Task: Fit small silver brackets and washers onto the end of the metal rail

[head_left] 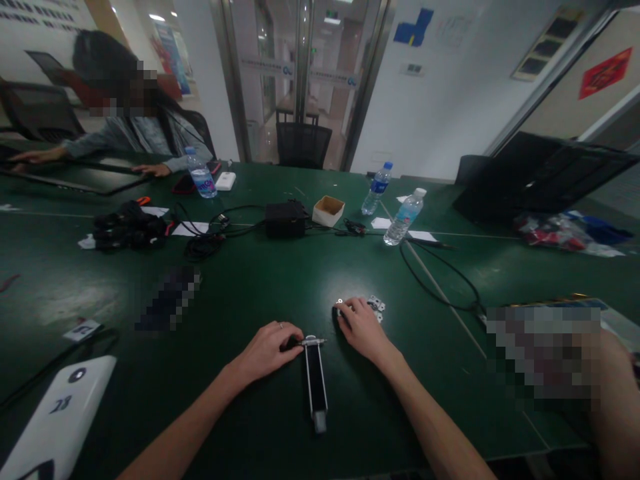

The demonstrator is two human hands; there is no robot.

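My left hand (273, 348) is closed, its thumb and fingertips pinching the dark end of a slim metal rod-like piece (314, 341). That piece lies across the far end of a long, narrow black strip with a silver frame (315, 380), which rests lengthwise on the table with a grey block at its near end. My right hand (361, 327) is to the right, fingers curled down over a small dark item (336, 315) at the tabletop. Small silver metal parts (376, 307) lie just beyond its fingers. What its fingertips grip is partly hidden.
On the green table (240, 293) stand two water bottles (403, 217) and a small open box (329, 211). Black cables and a black adapter (285, 219) lie mid-table. A white case (60, 413) is at left. Another person's arm (613, 387) reaches in at right; someone sits far left.
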